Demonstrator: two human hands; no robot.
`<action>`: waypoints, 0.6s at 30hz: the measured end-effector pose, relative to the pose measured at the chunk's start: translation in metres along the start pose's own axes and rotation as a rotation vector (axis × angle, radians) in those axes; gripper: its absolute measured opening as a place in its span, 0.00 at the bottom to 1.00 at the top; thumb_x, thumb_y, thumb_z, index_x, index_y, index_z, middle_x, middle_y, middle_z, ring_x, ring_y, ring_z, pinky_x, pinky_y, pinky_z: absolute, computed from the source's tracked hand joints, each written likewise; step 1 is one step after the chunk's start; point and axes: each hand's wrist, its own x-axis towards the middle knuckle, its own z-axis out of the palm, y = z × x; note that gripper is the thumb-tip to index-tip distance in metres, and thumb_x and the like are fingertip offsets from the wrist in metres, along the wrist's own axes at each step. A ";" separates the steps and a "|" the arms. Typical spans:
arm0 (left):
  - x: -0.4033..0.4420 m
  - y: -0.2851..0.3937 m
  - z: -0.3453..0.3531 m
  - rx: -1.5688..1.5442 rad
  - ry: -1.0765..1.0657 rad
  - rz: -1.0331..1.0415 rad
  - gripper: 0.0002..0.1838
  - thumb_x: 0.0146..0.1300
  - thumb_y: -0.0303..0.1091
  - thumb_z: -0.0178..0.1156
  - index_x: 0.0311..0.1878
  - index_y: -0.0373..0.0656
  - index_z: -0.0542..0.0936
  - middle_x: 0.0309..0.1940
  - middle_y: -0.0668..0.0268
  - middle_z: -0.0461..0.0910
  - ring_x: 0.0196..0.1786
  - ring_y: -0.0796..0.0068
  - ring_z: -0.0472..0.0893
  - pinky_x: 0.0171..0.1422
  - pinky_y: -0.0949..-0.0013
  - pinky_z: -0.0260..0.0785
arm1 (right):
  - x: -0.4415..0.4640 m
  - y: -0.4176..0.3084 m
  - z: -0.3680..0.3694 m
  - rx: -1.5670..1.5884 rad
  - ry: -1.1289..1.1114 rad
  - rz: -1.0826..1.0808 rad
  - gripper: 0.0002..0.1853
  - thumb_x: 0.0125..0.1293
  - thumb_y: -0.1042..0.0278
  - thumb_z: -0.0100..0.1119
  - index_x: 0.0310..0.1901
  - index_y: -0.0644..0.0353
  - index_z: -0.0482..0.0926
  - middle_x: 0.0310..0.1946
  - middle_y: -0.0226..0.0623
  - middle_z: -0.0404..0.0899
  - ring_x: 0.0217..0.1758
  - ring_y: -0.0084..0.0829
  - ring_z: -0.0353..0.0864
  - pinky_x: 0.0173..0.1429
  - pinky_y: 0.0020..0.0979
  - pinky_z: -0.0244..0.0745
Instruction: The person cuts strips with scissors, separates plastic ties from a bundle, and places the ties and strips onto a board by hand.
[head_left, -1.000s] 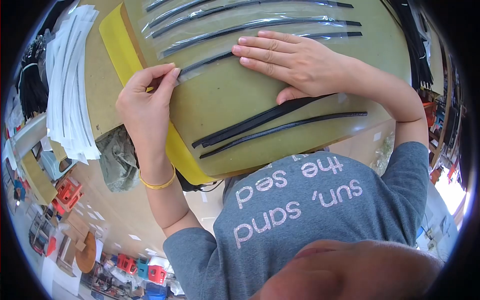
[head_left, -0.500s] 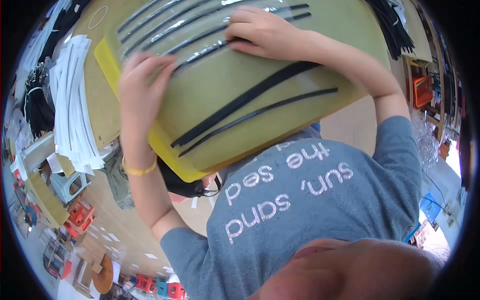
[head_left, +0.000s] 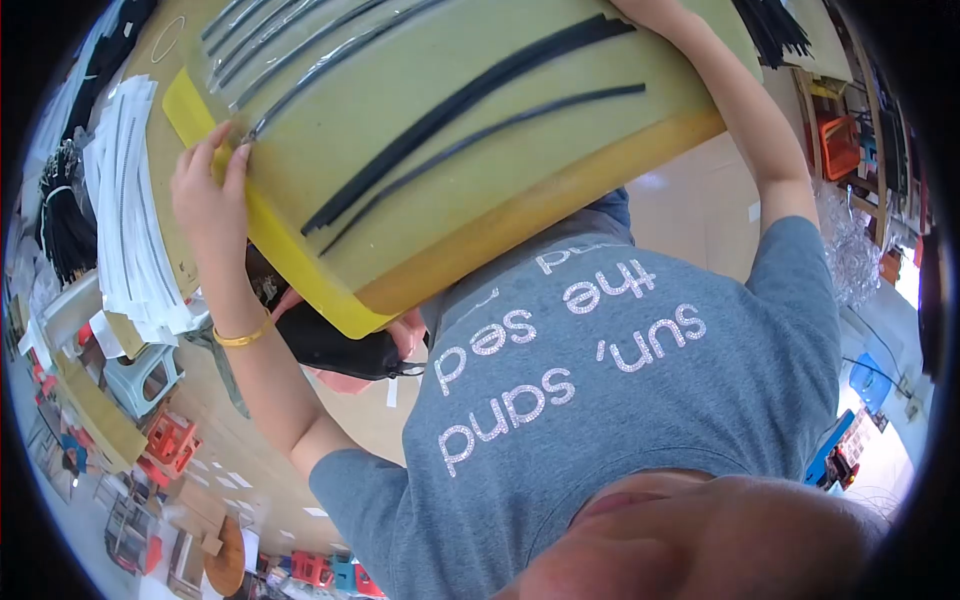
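Observation:
At the left edge of the yellow board, my left hand [head_left: 212, 195] has its thumb and forefinger at the near end of a long dark strip in clear film [head_left: 330, 72]. The strip lies flat, slightly curved, and its far end runs out of the top of the view. My right hand [head_left: 650, 12] is at the top edge, with its fingers mostly cut off, so its hold is hidden. Between me and the film-covered strip lie a thick bundle of black strips [head_left: 450, 115] and one thin black strip [head_left: 490, 140].
More film-covered strips [head_left: 270, 40] lie side by side on the yellow board [head_left: 560, 190]. White strips [head_left: 130, 210] hang over the left side, beside a tied black bundle [head_left: 68, 225]. Another black bundle [head_left: 770, 30] lies at upper right. Red stools [head_left: 170, 440] stand on the floor.
My left hand has moved left and down to the board's edge. My right hand has gone up and right, partly out of view. The board and strips appear higher and further left in view.

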 end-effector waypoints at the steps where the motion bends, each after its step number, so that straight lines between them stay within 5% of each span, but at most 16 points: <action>1: -0.002 0.006 -0.005 -0.060 -0.027 -0.032 0.14 0.64 0.34 0.66 0.52 0.42 0.84 0.45 0.60 0.83 0.48 0.65 0.82 0.55 0.64 0.71 | 0.004 -0.003 0.001 -0.027 0.065 -0.098 0.15 0.66 0.69 0.65 0.53 0.60 0.81 0.48 0.45 0.78 0.51 0.48 0.77 0.55 0.43 0.73; 6: -0.035 0.059 -0.029 -0.414 -0.391 -0.091 0.10 0.62 0.29 0.68 0.45 0.37 0.84 0.39 0.61 0.83 0.42 0.69 0.82 0.50 0.65 0.73 | 0.004 -0.071 -0.019 0.188 -0.255 -0.335 0.10 0.64 0.68 0.67 0.46 0.56 0.84 0.42 0.40 0.79 0.45 0.42 0.77 0.49 0.40 0.72; 9: -0.042 0.069 -0.025 -0.417 -0.417 -0.036 0.09 0.57 0.26 0.70 0.41 0.36 0.83 0.35 0.62 0.81 0.40 0.69 0.82 0.47 0.66 0.72 | -0.006 -0.071 -0.010 0.137 -0.393 -0.305 0.12 0.64 0.64 0.68 0.49 0.53 0.85 0.43 0.39 0.79 0.46 0.42 0.77 0.52 0.39 0.72; 13: -0.044 0.069 -0.030 -0.336 -0.387 0.033 0.08 0.56 0.22 0.68 0.38 0.35 0.82 0.34 0.61 0.80 0.39 0.66 0.81 0.45 0.65 0.72 | -0.004 -0.088 -0.017 0.189 -0.314 -0.318 0.04 0.62 0.78 0.64 0.39 0.62 0.81 0.36 0.35 0.76 0.43 0.37 0.77 0.44 0.34 0.72; 18: -0.029 0.059 -0.034 -0.358 -0.219 0.021 0.07 0.54 0.25 0.69 0.34 0.39 0.81 0.36 0.62 0.80 0.43 0.60 0.79 0.48 0.62 0.71 | 0.001 -0.084 -0.022 0.473 -0.345 -0.016 0.03 0.63 0.75 0.64 0.38 0.63 0.81 0.36 0.35 0.76 0.41 0.37 0.76 0.44 0.32 0.72</action>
